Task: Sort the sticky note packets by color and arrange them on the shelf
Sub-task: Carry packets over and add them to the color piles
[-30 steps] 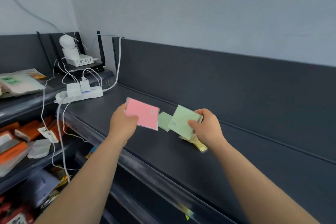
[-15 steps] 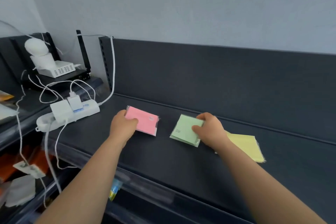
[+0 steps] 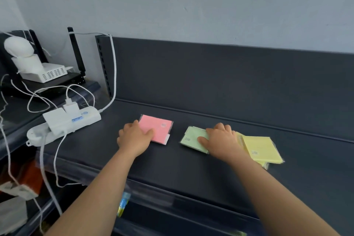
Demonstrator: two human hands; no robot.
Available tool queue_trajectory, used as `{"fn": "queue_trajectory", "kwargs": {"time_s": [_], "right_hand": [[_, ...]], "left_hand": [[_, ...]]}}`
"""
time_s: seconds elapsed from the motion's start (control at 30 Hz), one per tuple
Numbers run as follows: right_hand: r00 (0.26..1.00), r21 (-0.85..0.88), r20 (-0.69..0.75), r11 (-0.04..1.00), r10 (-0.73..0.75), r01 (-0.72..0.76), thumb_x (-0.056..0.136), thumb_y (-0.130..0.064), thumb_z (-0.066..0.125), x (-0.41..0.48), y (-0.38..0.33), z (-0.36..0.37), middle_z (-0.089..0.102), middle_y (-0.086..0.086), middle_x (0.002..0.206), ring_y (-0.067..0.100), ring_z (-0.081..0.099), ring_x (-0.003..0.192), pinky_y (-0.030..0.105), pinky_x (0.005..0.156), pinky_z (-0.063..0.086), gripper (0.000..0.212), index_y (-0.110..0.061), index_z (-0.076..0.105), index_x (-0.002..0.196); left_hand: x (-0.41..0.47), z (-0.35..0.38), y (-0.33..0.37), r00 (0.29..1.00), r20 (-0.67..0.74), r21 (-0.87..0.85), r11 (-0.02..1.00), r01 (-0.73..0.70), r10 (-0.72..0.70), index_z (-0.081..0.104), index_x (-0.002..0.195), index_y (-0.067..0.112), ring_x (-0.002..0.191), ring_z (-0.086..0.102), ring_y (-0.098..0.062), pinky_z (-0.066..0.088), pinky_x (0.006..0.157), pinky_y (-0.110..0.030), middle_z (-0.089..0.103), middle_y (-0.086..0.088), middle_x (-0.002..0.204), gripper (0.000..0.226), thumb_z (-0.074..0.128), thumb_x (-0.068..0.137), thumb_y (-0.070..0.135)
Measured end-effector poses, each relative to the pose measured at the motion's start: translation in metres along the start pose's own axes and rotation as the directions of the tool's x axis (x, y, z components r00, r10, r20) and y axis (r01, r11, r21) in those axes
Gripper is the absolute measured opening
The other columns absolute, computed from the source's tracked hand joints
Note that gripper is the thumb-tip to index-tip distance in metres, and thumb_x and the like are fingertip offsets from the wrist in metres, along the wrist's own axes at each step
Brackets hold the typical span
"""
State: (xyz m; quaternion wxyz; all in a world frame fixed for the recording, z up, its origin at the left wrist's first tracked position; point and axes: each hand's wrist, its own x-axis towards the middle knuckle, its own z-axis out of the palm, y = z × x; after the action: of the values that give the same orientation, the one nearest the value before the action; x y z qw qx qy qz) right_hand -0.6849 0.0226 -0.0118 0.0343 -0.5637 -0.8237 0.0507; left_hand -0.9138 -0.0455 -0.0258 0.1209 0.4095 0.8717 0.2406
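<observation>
Left hand [image 3: 134,140] pinches the pink packet [image 3: 160,130] at its nine-o'clock edge, right hand [image 3: 223,140] grips the green packet [image 3: 192,140] at three o'clock — likely light, slick-wrapped, bendy; edges suit best.

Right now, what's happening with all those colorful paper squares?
A person is sorting sticky note packets by color on the dark shelf. The left hand holds the pink packet flat on it, and the right hand holds the green packet alongside. The yellow packets lie piled just right of the green one.
</observation>
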Motion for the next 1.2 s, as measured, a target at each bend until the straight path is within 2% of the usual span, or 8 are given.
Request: {"fn": "queue_trajectory", "kwargs": {"time_s": [0.23, 0.4, 0.47, 0.57, 0.77, 1.03, 1.1, 1.2], "right_hand": [[0.994, -0.082, -0.097, 0.996, -0.043, 0.036, 0.099, -0.048, 0.028, -0.007, -0.001, 0.003, 0.044, 0.005, 0.132, 0.027, 0.039, 0.12, 0.039, 0.104, 0.027, 0.048, -0.02, 0.042, 0.135], [0.964, 0.041, -0.26, 0.996, -0.061, 0.074, 0.101, -0.034, 0.032, -0.02, 0.003, -0.005, 0.052, 0.002, 0.133, 0.024, 0.046, 0.122, 0.033, 0.106, 0.026, 0.039, -0.015, 0.051, 0.131], [0.943, 0.06, -0.325, 0.993, -0.073, 0.098, 0.099, -0.026, 0.035, -0.026, 0.008, -0.005, 0.059, 0.002, 0.122, 0.023, 0.053, 0.111, 0.032, 0.105, 0.03, 0.034, -0.014, 0.058, 0.121], [0.921, 0.078, -0.384, 0.992, -0.062, 0.1, 0.094, -0.017, 0.041, -0.038, 0.018, -0.004, 0.062, 0.002, 0.09, 0.025, 0.052, 0.081, 0.035, 0.091, 0.041, 0.022, -0.009, 0.061, 0.091], [0.914, 0.073, -0.406, 0.997, 0.025, 0.005, 0.094, -0.017, 0.042, -0.078, 0.058, -0.012, 0.063, 0.002, 0.091, 0.025, 0.056, 0.083, 0.029, 0.067, 0.031, 0.019, -0.011, 0.056, 0.082], [0.886, 0.09, -0.408, 0.975, 0.222, -0.203, 0.098, -0.025, 0.041, -0.139, 0.128, -0.025, 0.064, 0.002, 0.113, 0.025, 0.057, 0.102, 0.03, 0.085, 0.04, 0.027, -0.012, 0.06, 0.112], [0.871, 0.098, -0.406, 0.96, 0.278, -0.261, 0.099, -0.026, 0.04, -0.156, 0.15, -0.027, 0.064, 0.002, 0.116, 0.026, 0.057, 0.105, 0.032, 0.089, 0.042, 0.03, -0.011, 0.06, 0.115], [0.85, 0.093, -0.407, 0.941, 0.333, -0.324, 0.098, -0.027, 0.042, -0.182, 0.187, -0.031, 0.064, 0.002, 0.116, 0.025, 0.057, 0.106, 0.034, 0.091, 0.043, 0.03, -0.012, 0.061, 0.115]], "left_hand": [[-0.007, 0.001, 0.004, 0.995, -0.075, 0.092, 0.994, -0.052, 0.059, 0.03, 0.145, 0.01, 0.135, 0.029, -0.035, 0.026, 0.108, -0.047, 0.031, -0.013, 0.149, 0.065, 0.04, 0.095, 0.049], [-0.023, 0.0, 0.022, 0.944, -0.2, 0.14, 0.961, -0.24, 0.265, 0.039, 0.142, 0.013, 0.132, 0.032, -0.031, 0.024, 0.108, -0.043, 0.037, -0.009, 0.146, 0.055, 0.044, 0.096, 0.041], [-0.034, 0.004, 0.034, 0.894, -0.223, 0.149, 0.92, -0.362, 0.388, 0.047, 0.138, 0.014, 0.129, 0.038, -0.03, 0.028, 0.106, -0.042, 0.046, -0.006, 0.142, 0.049, 0.043, 0.096, 0.038], [-0.055, 0.014, 0.053, 0.791, -0.224, 0.091, 0.82, -0.566, 0.57, 0.059, 0.128, 0.013, 0.115, 0.053, -0.027, 0.037, 0.098, -0.039, 0.061, -0.004, 0.126, 0.041, 0.047, 0.095, 0.036], [-0.101, 0.038, 0.093, 0.676, -0.152, -0.015, 0.682, -0.731, 0.721, 0.061, 0.125, 0.015, 0.107, 0.057, -0.022, 0.043, 0.09, -0.034, 0.065, 0.0, 0.119, 0.033, 0.052, 0.095, 0.027], [-0.154, 0.072, 0.153, 0.549, -0.09, -0.025, 0.549, -0.835, 0.831, 0.069, 0.096, 0.011, 0.081, 0.059, -0.024, 0.048, 0.072, -0.037, 0.069, -0.001, 0.091, 0.017, 0.059, 0.09, 0.024], [-0.17, 0.081, 0.171, 0.517, -0.07, -0.032, 0.516, -0.856, 0.853, 0.068, 0.097, 0.012, 0.084, 0.059, -0.023, 0.047, 0.074, -0.035, 0.069, 0.0, 0.092, 0.02, 0.056, 0.092, 0.027], [-0.199, 0.097, 0.199, 0.497, -0.062, -0.11, 0.489, -0.865, 0.866, 0.066, 0.115, 0.015, 0.097, 0.059, -0.022, 0.044, 0.085, -0.032, 0.068, 0.002, 0.106, 0.029, 0.053, 0.094, 0.03]]}}
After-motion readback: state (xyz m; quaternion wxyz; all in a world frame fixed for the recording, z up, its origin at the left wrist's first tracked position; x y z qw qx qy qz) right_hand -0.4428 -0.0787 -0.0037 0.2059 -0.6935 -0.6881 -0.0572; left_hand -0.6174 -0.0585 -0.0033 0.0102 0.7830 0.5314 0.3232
